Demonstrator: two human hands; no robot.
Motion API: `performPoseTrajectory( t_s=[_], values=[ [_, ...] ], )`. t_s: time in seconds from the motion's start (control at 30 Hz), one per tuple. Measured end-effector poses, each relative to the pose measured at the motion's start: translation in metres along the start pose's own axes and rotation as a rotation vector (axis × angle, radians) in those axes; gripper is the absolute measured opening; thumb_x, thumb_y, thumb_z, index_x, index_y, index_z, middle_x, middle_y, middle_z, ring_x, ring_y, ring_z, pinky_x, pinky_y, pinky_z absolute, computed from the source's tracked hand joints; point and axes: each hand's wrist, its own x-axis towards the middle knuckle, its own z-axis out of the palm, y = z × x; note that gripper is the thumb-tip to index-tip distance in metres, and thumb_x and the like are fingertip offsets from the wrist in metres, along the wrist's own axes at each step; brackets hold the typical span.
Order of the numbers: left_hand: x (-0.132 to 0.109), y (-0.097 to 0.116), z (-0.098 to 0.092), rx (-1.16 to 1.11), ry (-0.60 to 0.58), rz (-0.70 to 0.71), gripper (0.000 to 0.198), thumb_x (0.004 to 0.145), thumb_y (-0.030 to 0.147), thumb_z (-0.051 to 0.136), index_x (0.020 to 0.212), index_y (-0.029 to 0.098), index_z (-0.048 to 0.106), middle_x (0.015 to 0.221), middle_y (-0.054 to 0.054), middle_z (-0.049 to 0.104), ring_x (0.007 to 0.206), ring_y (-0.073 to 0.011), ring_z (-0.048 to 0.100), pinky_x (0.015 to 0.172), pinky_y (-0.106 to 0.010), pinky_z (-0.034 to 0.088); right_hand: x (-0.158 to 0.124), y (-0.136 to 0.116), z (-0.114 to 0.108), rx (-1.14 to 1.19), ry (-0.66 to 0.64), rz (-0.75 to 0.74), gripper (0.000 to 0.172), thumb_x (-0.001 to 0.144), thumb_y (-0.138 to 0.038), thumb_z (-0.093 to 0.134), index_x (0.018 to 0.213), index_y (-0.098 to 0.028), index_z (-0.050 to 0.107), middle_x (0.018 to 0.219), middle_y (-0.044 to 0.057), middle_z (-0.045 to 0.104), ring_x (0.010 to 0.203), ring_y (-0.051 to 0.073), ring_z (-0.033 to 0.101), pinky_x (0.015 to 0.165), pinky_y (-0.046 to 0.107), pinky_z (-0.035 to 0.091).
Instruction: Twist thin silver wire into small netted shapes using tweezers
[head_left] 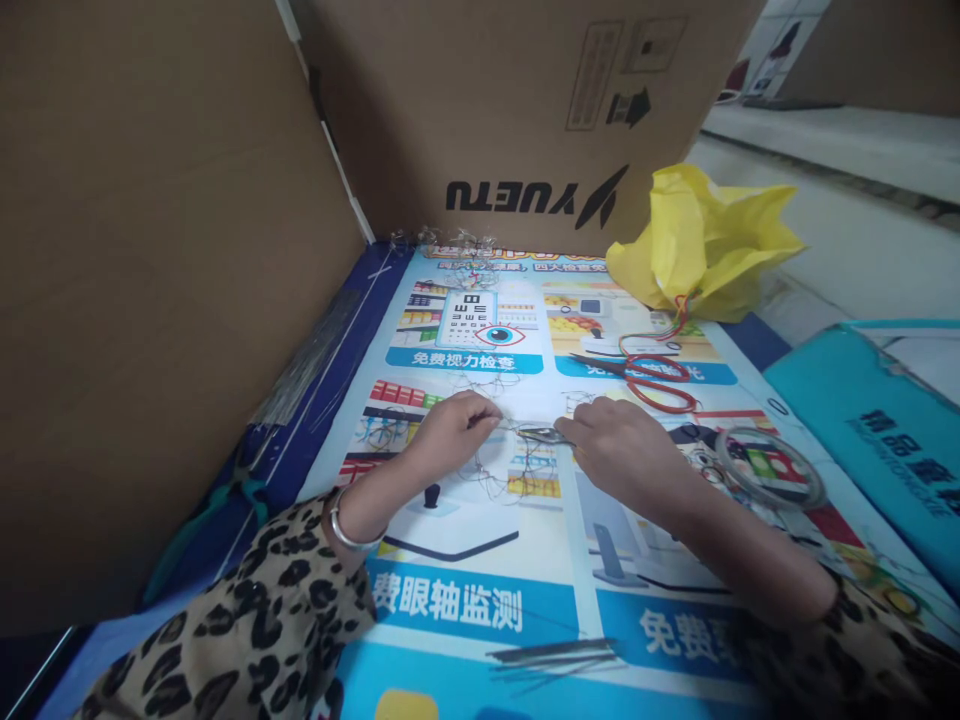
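Between my two hands hangs a tangle of thin bent wire (491, 478), low over the printed poster. Fingers pinched, my left hand (459, 428) holds the wire at its upper left. My right hand (619, 440) is closed round a pair of pliers (540, 435), whose metal jaws point left and meet the wire near my left fingertips. The handles are hidden in my palm. Red-handled scissors (652, 380) lie just beyond my right hand. A clear roll (814, 490), seemingly of wire or tape, lies right of my right wrist.
Cardboard walls (487, 120) rise behind and on the left. Straight wires (307, 360) and teal-handled pliers (238, 490) lie left; more cut wires (555, 652) lie in front. A yellow bag (697, 245) and teal box (862, 430) stand right. Bent wire pieces (472, 245) sit at the back.
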Motion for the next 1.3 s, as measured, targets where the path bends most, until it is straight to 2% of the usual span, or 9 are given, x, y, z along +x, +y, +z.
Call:
performPoseTrajectory(
  t_s=[0.3, 0.63, 0.8, 1.03, 1.3],
  values=[
    [-0.001, -0.003, 0.001, 0.021, -0.033, -0.07, 0.016, 0.077, 0.012, 0.051, 0.081, 0.02, 0.064, 0.082, 0.001, 0.068, 0.077, -0.0138, 0.061, 0.07, -0.025, 0.046, 0.0, -0.002, 0.003, -0.022, 0.042, -0.019, 0.016, 0.079, -0.007, 0.048, 0.078, -0.02, 0.058, 0.071, 0.004, 0.056, 0.072, 0.019, 0.045, 0.064, 0.032, 0.021],
    [-0.001, -0.006, -0.001, 0.006, -0.068, -0.108, 0.02, 0.074, 0.008, 0.047, 0.087, 0.021, 0.054, 0.08, 0.002, 0.064, 0.075, -0.013, 0.059, 0.066, -0.023, 0.045, 0.0, 0.005, 0.008, -0.023, 0.06, -0.074, 0.014, 0.08, -0.011, 0.051, 0.085, -0.02, 0.06, 0.072, 0.003, 0.057, 0.07, 0.018, 0.043, 0.062, 0.032, 0.02],
    [-0.001, -0.003, -0.006, 0.145, -0.025, -0.057, 0.022, 0.07, 0.004, 0.046, 0.083, 0.019, 0.056, 0.091, -0.002, 0.057, 0.083, -0.0153, 0.056, 0.071, -0.026, 0.045, 0.001, 0.008, 0.012, -0.002, 0.06, -0.062, 0.014, 0.081, -0.012, 0.05, 0.084, -0.02, 0.062, 0.07, 0.003, 0.056, 0.07, 0.017, 0.044, 0.062, 0.031, 0.021],
    [-0.001, -0.008, -0.005, 0.176, -0.047, 0.0, 0.024, 0.071, 0.002, 0.043, 0.076, 0.018, 0.06, 0.087, -0.003, 0.059, 0.089, -0.0162, 0.056, 0.079, -0.028, 0.045, 0.0, 0.007, 0.014, 0.017, 0.024, -0.009, 0.021, 0.078, -0.009, 0.051, 0.091, -0.02, 0.063, 0.073, 0.002, 0.059, 0.072, 0.018, 0.047, 0.064, 0.03, 0.024],
    [-0.004, -0.007, -0.005, 0.194, -0.043, -0.043, 0.024, 0.068, 0.001, 0.043, 0.068, 0.018, 0.06, 0.085, -0.002, 0.061, 0.085, -0.0159, 0.057, 0.077, -0.027, 0.046, -0.001, 0.003, 0.015, 0.024, 0.04, 0.015, 0.022, 0.078, -0.008, 0.049, 0.089, -0.02, 0.063, 0.073, 0.003, 0.059, 0.072, 0.018, 0.047, 0.065, 0.03, 0.026]
  ],
)
